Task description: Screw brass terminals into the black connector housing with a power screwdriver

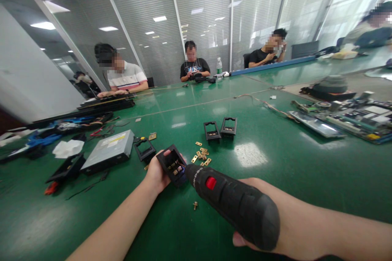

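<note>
The left hand (157,174) grips a black socket housing (171,164) just above the tabletop (306,171); the right hand (269,220) wraps an electric screwdriver (232,206), tip at the housing. A slipping bit could jab the fingers or scatter the brass contacts (201,155) just beyond. To the right lies open room.

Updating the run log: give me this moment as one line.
left hand: holds black socket housing | right hand: grips electric screwdriver, tip at housing | brass contacts loose on green table
</note>
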A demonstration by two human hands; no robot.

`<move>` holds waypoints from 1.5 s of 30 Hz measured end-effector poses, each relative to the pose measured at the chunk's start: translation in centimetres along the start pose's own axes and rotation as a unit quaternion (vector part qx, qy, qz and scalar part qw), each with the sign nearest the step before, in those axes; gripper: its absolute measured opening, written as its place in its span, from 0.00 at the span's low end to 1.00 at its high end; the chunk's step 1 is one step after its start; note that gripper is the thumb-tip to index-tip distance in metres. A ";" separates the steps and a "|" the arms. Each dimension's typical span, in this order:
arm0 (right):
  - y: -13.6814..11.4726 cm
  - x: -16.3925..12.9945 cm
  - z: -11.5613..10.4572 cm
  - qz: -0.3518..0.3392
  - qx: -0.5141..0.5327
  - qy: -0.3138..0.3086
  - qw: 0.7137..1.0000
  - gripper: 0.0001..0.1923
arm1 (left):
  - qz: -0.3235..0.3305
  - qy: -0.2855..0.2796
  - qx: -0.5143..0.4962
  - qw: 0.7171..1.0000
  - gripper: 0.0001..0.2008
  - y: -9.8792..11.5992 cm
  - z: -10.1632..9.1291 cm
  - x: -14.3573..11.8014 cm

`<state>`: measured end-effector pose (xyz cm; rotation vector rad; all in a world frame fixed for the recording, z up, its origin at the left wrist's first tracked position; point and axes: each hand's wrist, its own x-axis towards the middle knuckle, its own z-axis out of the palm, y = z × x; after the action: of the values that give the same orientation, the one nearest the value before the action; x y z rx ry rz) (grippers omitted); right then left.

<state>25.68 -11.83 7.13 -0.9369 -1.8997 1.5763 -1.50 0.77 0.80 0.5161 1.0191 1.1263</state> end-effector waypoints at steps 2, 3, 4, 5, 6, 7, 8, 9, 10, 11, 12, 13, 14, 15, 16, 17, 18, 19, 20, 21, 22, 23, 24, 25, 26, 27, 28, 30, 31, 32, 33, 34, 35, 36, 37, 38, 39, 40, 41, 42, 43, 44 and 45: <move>0.0 0.0 0.0 0.002 -0.001 0.005 1.000 0.08 | -0.003 0.006 -0.004 1.000 0.10 0.0 0.1 0.0; 0.0 -0.1 0.0 0.002 -0.005 0.007 1.000 0.08 | -0.004 0.007 -0.004 1.000 0.10 0.0 0.1 -0.1; 0.1 -0.1 0.0 -0.001 -0.010 0.011 1.000 0.08 | -0.003 0.006 -0.003 1.000 0.10 0.0 0.1 -0.1; 0.2 -0.1 0.0 -0.005 -0.016 0.017 1.000 0.09 | -0.001 0.004 0.001 1.000 0.10 0.0 0.1 -0.1; 0.4 -0.1 0.0 -0.010 -0.023 0.024 0.999 0.09 | 0.001 0.001 0.004 1.000 0.10 0.0 0.1 0.0; 0.5 -0.1 0.0 -0.014 -0.030 0.031 0.999 0.09 | 0.005 -0.003 0.008 1.000 0.10 0.0 0.1 0.0; 0.6 -0.2 0.0 -0.018 -0.036 0.036 0.999 0.09 | 0.008 -0.006 0.009 1.000 0.11 0.0 0.0 0.0; 0.7 -0.2 0.0 -0.019 -0.039 0.035 0.998 0.09 | 0.010 -0.010 0.010 1.000 0.11 0.0 0.0 0.1; 0.6 -0.2 0.0 -0.017 -0.037 0.029 0.999 0.10 | 0.009 -0.014 0.009 1.000 0.11 0.0 -0.1 0.1; 0.5 -0.1 0.0 -0.014 -0.028 0.024 0.999 0.11 | 0.008 -0.018 0.008 1.000 0.12 -0.1 -0.1 0.2; 0.3 -0.1 0.0 -0.011 -0.017 0.023 1.000 0.12 | 0.008 -0.021 0.006 1.000 0.12 -0.1 -0.2 0.2; 0.1 -0.1 0.0 -0.007 -0.008 0.025 1.000 0.12 | 0.007 -0.023 0.005 1.000 0.13 -0.1 -0.3 0.3; -0.1 0.0 0.0 -0.002 0.001 0.028 1.000 0.14 | 0.008 -0.026 0.004 1.000 0.13 -0.1 -0.3 0.3; -0.2 0.0 0.0 0.001 0.010 0.031 0.999 0.14 | 0.010 -0.029 0.001 1.000 0.12 -0.2 -0.4 0.3; -0.3 0.0 0.0 0.002 0.017 0.028 0.999 0.15 | 0.012 -0.031 -0.001 0.999 0.12 -0.2 -0.4 0.3; -0.4 0.0 0.0 -0.001 0.026 0.022 0.999 0.15 | 0.012 -0.033 -0.003 0.999 0.12 -0.2 -0.4 0.3; -0.4 0.0 0.0 -0.004 0.037 0.012 0.999 0.16 | 0.011 -0.034 -0.005 0.999 0.12 -0.2 -0.4 0.3; -0.4 0.0 0.0 -0.005 0.049 0.003 0.999 0.16 | 0.010 -0.033 -0.006 0.999 0.13 -0.2 -0.4 0.3; -0.3 0.0 0.0 -0.003 0.059 -0.003 0.998 0.16 | 0.010 -0.030 -0.006 0.999 0.13 -0.2 -0.3 0.3; -0.3 0.0 0.0 0.001 0.064 -0.003 0.998 0.15 | 0.010 -0.027 -0.006 1.000 0.13 -0.2 -0.3 0.3; -0.3 0.0 0.0 0.008 0.068 -0.006 0.998 0.15 | 0.009 -0.024 -0.005 1.000 0.14 -0.2 -0.3 0.3; -0.3 0.0 0.0 0.013 0.073 -0.003 0.997 0.15 | 0.009 -0.021 -0.005 1.000 0.14 -0.2 -0.3 0.3; -0.4 0.0 0.1 0.016 0.076 -0.002 0.997 0.15 | 0.008 -0.021 -0.005 1.000 0.14 -0.2 -0.3 0.3; -0.4 0.0 0.1 0.013 0.077 0.000 0.997 0.14 | 0.007 -0.021 -0.005 1.000 0.14 -0.2 -0.3 0.4; -0.4 0.0 0.1 0.011 0.075 -0.004 0.997 0.14 | 0.007 -0.021 -0.005 1.000 0.14 -0.2 -0.3 0.4; -0.4 0.0 0.1 0.009 0.072 -0.010 0.997 0.14 | 0.007 -0.022 -0.006 1.000 0.15 -0.3 -0.4 0.4; -0.4 -0.1 0.1 0.010 0.067 -0.013 0.998 0.13 | 0.009 -0.023 -0.006 1.000 0.15 -0.3 -0.4 0.5; -0.4 -0.1 0.2 0.019 0.059 -0.017 0.998 0.13 | 0.012 -0.021 -0.005 1.000 0.15 -0.3 -0.5 0.5; -0.4 -0.1 0.2 0.022 0.058 -0.012 0.998 0.13 | 0.013 -0.020 -0.005 1.000 0.15 -0.3 -0.5 0.5; -0.4 -0.1 0.2 0.022 0.057 -0.005 0.998 0.13 | 0.013 -0.018 -0.005 1.000 0.14 -0.4 -0.5 0.5; -0.3 0.0 0.2 0.018 0.053 0.001 0.998 0.12 | 0.012 -0.017 -0.006 1.000 0.14 -0.4 -0.5 0.5; -0.2 0.0 0.1 0.011 0.050 0.003 0.999 0.12 | 0.011 -0.016 -0.006 1.000 0.14 -0.4 -0.5 0.5; -0.1 0.1 0.1 0.000 0.045 0.001 0.999 0.12 | 0.010 -0.015 -0.006 1.000 0.14 -0.4 -0.5 0.4; -0.1 0.1 0.1 -0.008 0.039 0.000 0.999 0.12 | 0.009 -0.015 -0.006 1.000 0.14 -0.3 -0.5 0.4; -0.1 0.2 0.0 -0.012 0.034 -0.004 0.999 0.13 | 0.008 -0.013 -0.005 1.000 0.14 -0.3 -0.5 0.4; -0.1 0.2 0.0 -0.012 0.028 -0.008 1.000 0.14 | 0.006 -0.012 -0.004 1.000 0.14 -0.3 -0.5 0.4; -0.2 0.3 -0.1 -0.008 0.025 -0.009 1.000 0.15 | 0.005 -0.010 -0.005 1.000 0.14 -0.3 -0.5 0.4; -0.2 0.3 -0.1 0.002 0.026 -0.007 1.000 0.14 | 0.003 -0.010 -0.005 1.000 0.15 -0.3 -0.5 0.3; -0.3 0.3 -0.1 0.011 0.028 -0.005 1.000 0.14 | 0.002 -0.012 -0.007 1.000 0.15 -0.3 -0.5 0.3; -0.3 0.3 -0.1 0.015 0.033 -0.005 0.999 0.14 | 0.001 -0.014 -0.007 1.000 0.15 -0.3 -0.6 0.3; -0.4 0.2 -0.1 0.017 0.039 -0.007 0.999 0.15 | 0.001 -0.016 -0.008 1.000 0.15 -0.3 -0.6 0.4; -0.4 0.2 -0.1 0.015 0.040 -0.007 0.999 0.16 | 0.001 -0.016 -0.010 1.000 0.16 -0.3 -0.6 0.4; -0.4 0.1 -0.1 0.011 0.039 -0.008 0.999 0.18 | 0.000 -0.016 -0.011 1.000 0.16 -0.3 -0.6 0.4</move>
<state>25.61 -11.70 7.55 -0.9168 -1.8319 1.6628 -1.84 0.93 0.10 0.5142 0.9783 1.1256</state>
